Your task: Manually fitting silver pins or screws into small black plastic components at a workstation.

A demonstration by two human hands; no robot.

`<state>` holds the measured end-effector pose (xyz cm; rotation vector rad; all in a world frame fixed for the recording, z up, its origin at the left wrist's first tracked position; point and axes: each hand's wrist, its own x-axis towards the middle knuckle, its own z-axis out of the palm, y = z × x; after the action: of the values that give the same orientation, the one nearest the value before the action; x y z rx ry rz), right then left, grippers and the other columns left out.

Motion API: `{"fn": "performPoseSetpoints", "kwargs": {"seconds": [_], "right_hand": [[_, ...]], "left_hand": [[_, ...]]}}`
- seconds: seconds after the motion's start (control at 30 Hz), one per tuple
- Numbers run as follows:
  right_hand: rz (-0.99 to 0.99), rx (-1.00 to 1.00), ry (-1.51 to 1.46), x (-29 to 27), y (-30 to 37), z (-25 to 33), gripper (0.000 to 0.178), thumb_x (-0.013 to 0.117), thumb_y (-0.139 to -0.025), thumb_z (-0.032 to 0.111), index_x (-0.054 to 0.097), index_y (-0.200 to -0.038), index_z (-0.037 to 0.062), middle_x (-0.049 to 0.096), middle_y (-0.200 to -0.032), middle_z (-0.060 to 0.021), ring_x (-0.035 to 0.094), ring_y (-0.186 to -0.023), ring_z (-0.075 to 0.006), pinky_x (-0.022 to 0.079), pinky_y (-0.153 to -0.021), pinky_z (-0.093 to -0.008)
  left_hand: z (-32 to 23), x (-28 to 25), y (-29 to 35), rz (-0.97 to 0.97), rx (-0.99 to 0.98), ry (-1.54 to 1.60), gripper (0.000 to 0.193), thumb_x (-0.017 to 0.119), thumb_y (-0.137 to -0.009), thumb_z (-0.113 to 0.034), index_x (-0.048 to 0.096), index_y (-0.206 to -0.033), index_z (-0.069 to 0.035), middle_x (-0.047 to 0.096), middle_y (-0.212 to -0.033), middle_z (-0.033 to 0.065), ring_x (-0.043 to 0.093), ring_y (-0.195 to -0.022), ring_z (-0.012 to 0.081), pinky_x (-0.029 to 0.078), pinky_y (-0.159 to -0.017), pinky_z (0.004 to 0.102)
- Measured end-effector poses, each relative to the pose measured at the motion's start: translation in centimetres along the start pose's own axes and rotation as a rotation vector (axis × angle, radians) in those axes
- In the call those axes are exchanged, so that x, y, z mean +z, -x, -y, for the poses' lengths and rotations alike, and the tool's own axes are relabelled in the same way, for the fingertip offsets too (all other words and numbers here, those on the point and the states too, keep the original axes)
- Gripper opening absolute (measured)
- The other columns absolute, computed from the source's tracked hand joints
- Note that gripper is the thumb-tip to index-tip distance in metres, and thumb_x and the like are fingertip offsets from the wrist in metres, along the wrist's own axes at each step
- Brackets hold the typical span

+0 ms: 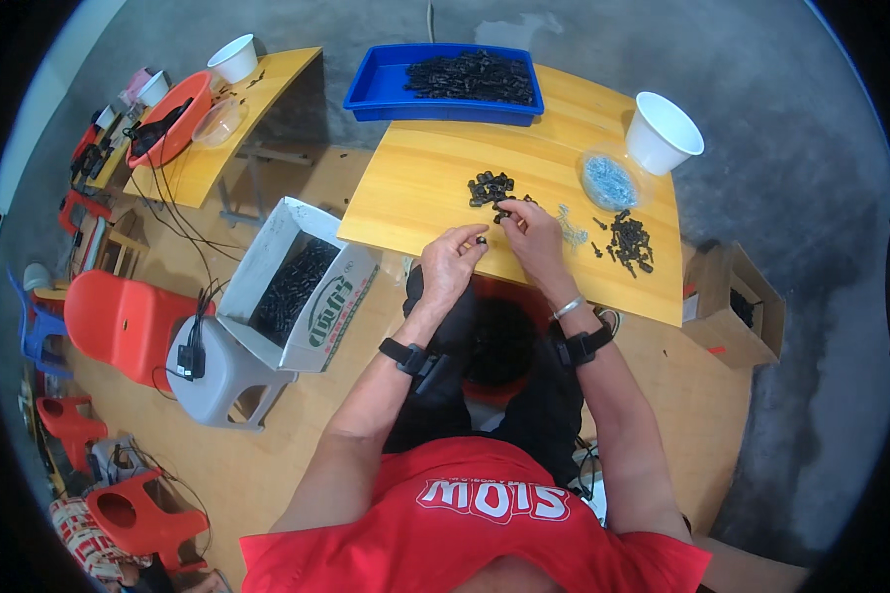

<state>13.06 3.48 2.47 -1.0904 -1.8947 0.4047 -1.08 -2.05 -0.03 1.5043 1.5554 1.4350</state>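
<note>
We're working at the bench point(405, 193), upper centre of the frame, both hands low over its near edge, close together but not touching. Left hand point(450, 265) is pinching a small black piece point(482, 240) between thumb and fingertips. Right hand point(536, 242) is sitting just right of it, fingertips down at the near side of the black cap-like parts point(489, 186); we can't tell whether it's gripping one, fingers are hiding the contact.

Status: looks like we're mid-batch, on one piece. The cap-like parts are lying loose in a heap around the centre of the frame, so a fair few are apparently waiting. Right of centre, loose silver screws point(572, 227) and a pile of slim black parts point(630, 244) are lying within reach. The clear tub point(645, 188) behind them is holding plenty more silver screws.

Upper centre, the blue tray point(391, 91) is carrying a big heap of black parts point(475, 77). We're guessing that's the bulk of the output, but we're not seeing enough detail to confirm finished vs. raw. Left of centre, the white carton point(358, 265) is also holding lots of black parts point(292, 289), state unclear. Overall we're reading it as well underway, not done.
</note>
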Motion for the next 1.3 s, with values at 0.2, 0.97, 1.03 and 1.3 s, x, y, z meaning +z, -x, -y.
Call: {"fn": "performPoseSetpoints", "kwargs": {"seconds": [0.2,0.97,1.03,1.3], "right_hand": [[0.034,0.222,-0.221,-1.3,3.2,-0.5,0.015,0.061,-0.08,0.009,0.065,-0.092,0.0026,0.063,-0.078,-0.0095,0.059,-0.061,-0.0179,0.046,-0.057,-0.0295],[-0.097,0.377,-0.476,-1.5,5.0,-2.3,0.014,0.063,-0.078,0.004,0.064,-0.092,0.0012,0.064,-0.075,-0.0052,0.06,-0.065,-0.0102,0.048,-0.06,-0.0237],[-0.059,0.34,-0.336,-1.6,5.1,-2.5,0.016,0.063,-0.077,0.004,0.065,-0.093,0.0018,0.064,-0.076,-0.0056,0.059,-0.066,-0.0109,0.048,-0.061,-0.0244],[-0.095,0.222,-0.264,-2.0,5.2,-1.4,0.012,0.061,-0.077,0.002,0.067,-0.087,0.0042,0.062,-0.079,-0.0072,0.06,-0.066,-0.0176,0.047,-0.061,-0.0279]], "left_hand": [[0.1,0.6,0.1,0.015,-0.001,-0.018,0.023,0.07,-0.076,-0.008,0.07,-0.099,-0.007,0.062,-0.075,0.0004,0.051,-0.062,0.0063,0.044,-0.059,0.0203],[-1.6,3.0,-0.8,0.135,0.293,-0.36,0.021,0.07,-0.073,-0.017,0.066,-0.091,-0.009,0.062,-0.081,0.0068,0.061,-0.071,0.024,0.048,-0.062,0.0328],[-1.6,3.0,-1.2,0.174,0.286,-0.407,0.022,0.071,-0.072,-0.018,0.066,-0.091,-0.009,0.061,-0.08,0.0065,0.061,-0.071,0.024,0.048,-0.062,0.033],[-1.1,3.1,-1.2,0.186,0.183,-0.35,0.026,0.074,-0.068,-0.022,0.069,-0.091,-0.011,0.061,-0.076,0.0039,0.059,-0.068,0.0192,0.047,-0.062,0.0323]]}}
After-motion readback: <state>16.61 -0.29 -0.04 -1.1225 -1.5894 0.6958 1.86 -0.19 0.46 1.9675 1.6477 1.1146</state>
